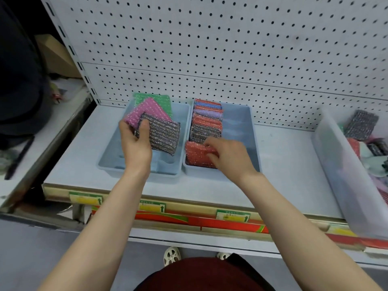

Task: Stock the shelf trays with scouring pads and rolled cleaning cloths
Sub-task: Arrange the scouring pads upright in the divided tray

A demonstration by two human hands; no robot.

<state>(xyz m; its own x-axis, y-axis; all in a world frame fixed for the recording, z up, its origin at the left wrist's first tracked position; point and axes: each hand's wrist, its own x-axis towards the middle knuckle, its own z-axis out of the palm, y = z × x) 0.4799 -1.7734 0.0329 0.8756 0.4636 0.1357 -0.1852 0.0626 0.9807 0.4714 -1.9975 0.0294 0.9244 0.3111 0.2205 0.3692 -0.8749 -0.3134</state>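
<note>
Pads (206, 122) look light and squishy, so pinch an edge. Left hand (134, 141) grips a fan of three over the left tray (109, 158); right hand (226, 154) fingers curl onto a red pad (197, 152) in the right tray (252, 131).

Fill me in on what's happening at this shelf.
A person is stocking scouring pads into two grey trays on a shelf. The left hand holds a fan of pads, dark grey, pink and green, over the left tray. The right hand presses a red pad into the front of the row in the right tray. A clear bin of more pads sits at right.
</note>
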